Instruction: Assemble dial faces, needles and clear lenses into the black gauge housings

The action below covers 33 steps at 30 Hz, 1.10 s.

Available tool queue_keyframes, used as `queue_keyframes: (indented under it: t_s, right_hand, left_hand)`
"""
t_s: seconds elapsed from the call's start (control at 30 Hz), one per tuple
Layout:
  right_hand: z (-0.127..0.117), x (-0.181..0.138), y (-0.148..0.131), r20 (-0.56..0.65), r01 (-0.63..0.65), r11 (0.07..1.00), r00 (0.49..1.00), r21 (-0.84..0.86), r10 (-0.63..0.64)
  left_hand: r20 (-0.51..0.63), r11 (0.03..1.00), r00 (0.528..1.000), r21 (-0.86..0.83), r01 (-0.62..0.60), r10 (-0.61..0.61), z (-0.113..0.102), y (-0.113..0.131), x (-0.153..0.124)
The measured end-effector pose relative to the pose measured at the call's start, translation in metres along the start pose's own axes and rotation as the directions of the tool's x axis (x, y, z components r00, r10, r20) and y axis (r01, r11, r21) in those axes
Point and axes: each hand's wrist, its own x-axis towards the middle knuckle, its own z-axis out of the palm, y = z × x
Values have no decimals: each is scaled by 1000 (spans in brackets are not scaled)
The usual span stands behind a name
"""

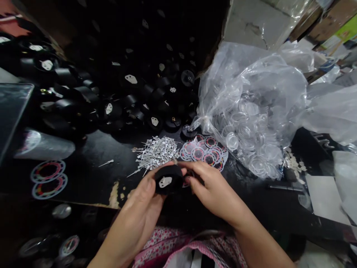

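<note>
My left hand (143, 197) is wrapped round a black round housing (174, 181), held tilted above the front of the table, with a small white plate on the side that faces me. My right hand (208, 184) is at the housing's right edge, its fingers bent and pinched together; what lies between them is hidden. Just beyond the hands is a heap of small white pointers (158, 150). Beside it, to the right, lie overlapping printed dial discs (210, 152) with red and black rings.
Many black housings (131, 100) fill the back and left. A plastic bag of clear round covers (251, 123) stands at right. Two dial rings (48, 179) and a wrapped roll (46, 145) lie at left, near a single pointer (106, 163). White paper (326, 201) lies far right.
</note>
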Motion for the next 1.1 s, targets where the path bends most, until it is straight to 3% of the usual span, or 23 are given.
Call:
queue_keyframes:
  t_s: [0.13, 0.23, 0.33, 0.4, 0.5, 0.57, 0.73, 0.87, 1.1]
  right_hand:
    - [10, -4, 5, -40, -174, 927, 979, 332, 198]
    - [11, -7, 9, -84, -155, 875, 973, 458, 217]
    - [4, -10, 8, -201, -111, 919, 959, 379, 199]
    - [0, -12, 4, -260, -47, 963, 958, 267, 119]
    - [1, -13, -5, -266, 81, 988, 963, 131, -44]
    - [5, -12, -9, -258, 106, 993, 962, 61, -87]
    - [8, -8, -12, -229, -16, 1000, 973, 16, 19]
    - [2, -8, -12, -177, -21, 996, 984, 84, 36]
    - [0, -10, -15, -160, -38, 998, 986, 46, 45]
  left_hand:
    - [-72, 996, 997, -83, -7, 1, 3, -4, -3]
    - [-106, 992, 994, -125, 1, -15, 5, -4, -4]
    - [-131, 997, 991, -72, 23, -32, 8, -3, -1]
    - [-122, 998, 990, -6, 68, -68, 11, -3, -1]
    - [-98, 988, 985, 46, 147, -142, 13, -7, -3]
    - [-102, 980, 980, 84, 179, -170, 10, -10, -5]
    - [-48, 950, 988, 272, 156, -149, -3, -14, -5]
    - [18, 948, 985, 275, 159, -170, -4, -12, -3]
    - [55, 931, 986, 342, 130, -158, 2, -4, -1]
